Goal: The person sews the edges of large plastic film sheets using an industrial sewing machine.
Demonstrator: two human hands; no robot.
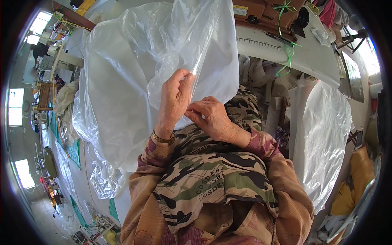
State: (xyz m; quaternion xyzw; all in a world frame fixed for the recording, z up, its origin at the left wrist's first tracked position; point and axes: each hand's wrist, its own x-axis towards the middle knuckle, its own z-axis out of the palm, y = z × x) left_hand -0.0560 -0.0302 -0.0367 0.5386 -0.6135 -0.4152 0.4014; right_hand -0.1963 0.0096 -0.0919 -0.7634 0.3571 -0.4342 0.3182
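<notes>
A large translucent plastic sheet (118, 77), possibly a bag, spreads over the work surface in front of me and hangs down toward my lap. My left hand (176, 98) is closed in a pinch on a gathered fold of it, thumb against fingers. Just below and to the right, my right hand (212, 118) is also closed, its thumb and forefinger pinching at the sheet's near edge beside my left palm. The exact edge between the right fingertips is hard to see. A camouflage apron (216, 175) covers my lap beneath both hands.
A brown machine (265, 16) with green string tied to it stands on the table at the far right. A ruler scale (259, 44) runs along the table edge. More plastic sheets (320, 139) hang at my right. A cluttered workshop and a distant person (39, 52) are at the left.
</notes>
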